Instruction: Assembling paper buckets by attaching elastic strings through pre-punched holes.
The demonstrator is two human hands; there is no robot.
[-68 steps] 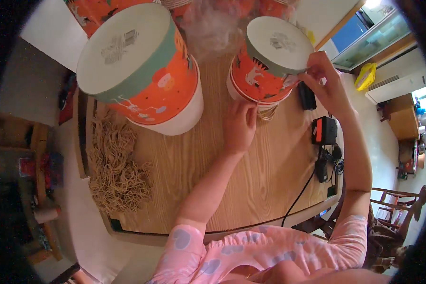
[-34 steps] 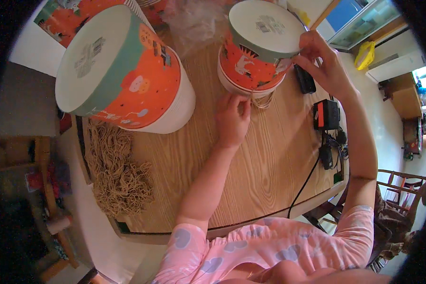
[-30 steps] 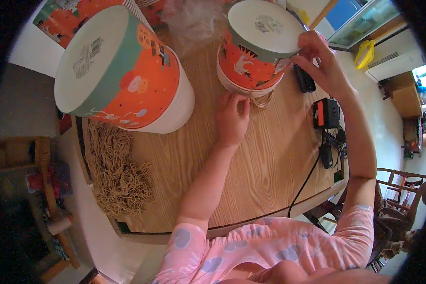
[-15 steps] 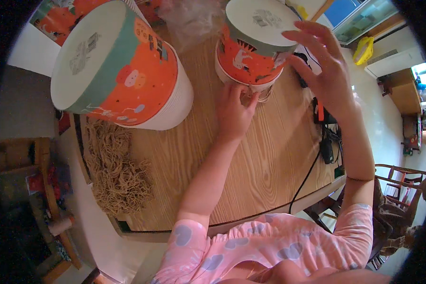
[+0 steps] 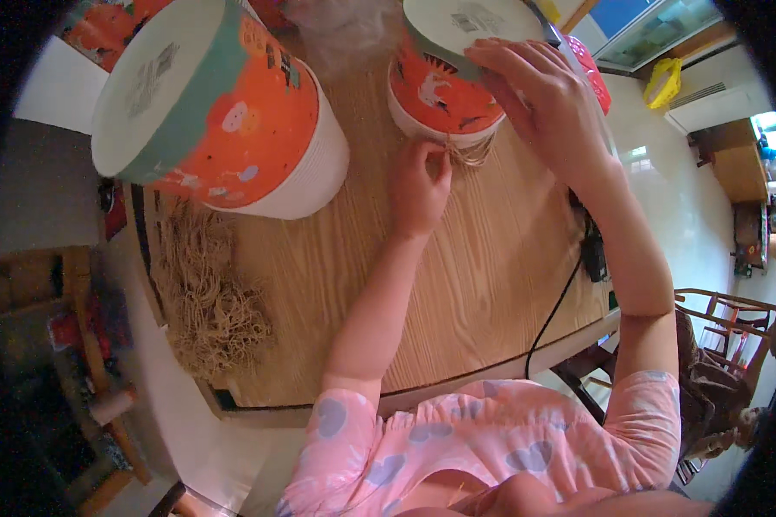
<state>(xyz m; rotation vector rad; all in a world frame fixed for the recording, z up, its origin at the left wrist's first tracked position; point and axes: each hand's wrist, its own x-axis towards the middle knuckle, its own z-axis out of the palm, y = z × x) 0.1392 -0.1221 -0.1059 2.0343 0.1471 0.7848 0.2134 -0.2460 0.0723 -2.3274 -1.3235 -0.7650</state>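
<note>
An upside-down stack of orange and green paper tubs [image 5: 440, 90] with a pale base stands at the far middle of the table. By its white lower rim, my left hand [image 5: 417, 191] has thumb and index finger pinched on thin brown twine [image 5: 472, 155], which lies in loops beside the rim. My right hand [image 5: 547, 116] reaches over the right side of the same stack, fingers stretched out along its upper edge. I cannot tell how firmly they touch. To the left stands a larger inverted tub stack [image 5: 250, 125].
A tangled heap of brown twine [image 5: 211, 302] covers the table's left side, below the larger stack. Clear plastic wrap [image 5: 341, 30] lies between the stacks. A black cable [image 5: 560, 310] runs over the wood-grain table [image 5: 466, 302] at the right. A wooden chair [image 5: 720, 310] stands beyond.
My right hand has come down and leftward onto the tub stack's edge. My left hand stays pinched by the rim, shifted slightly. The twine loops show more clearly, and a red object has come into view behind my right hand.
</note>
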